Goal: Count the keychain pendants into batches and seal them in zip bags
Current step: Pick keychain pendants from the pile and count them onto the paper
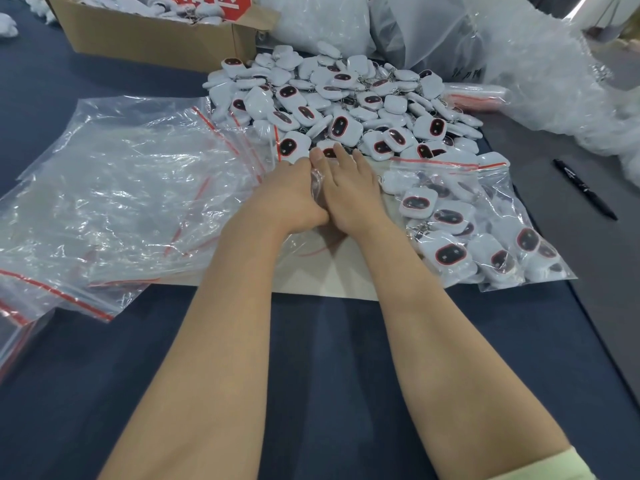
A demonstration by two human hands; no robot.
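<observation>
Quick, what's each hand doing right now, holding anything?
Left hand: fingers curled, gripping a clear zip bag.
Right hand: open, holding nothing, straight fingers resting on the pendant pile.

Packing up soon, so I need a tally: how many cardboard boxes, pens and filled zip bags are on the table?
Cardboard box: 1
Black pen: 1
Filled zip bags: 2
Total: 4

Bright, soft light, glare on the clear bags (114, 188), wide-angle warp at edges
</observation>
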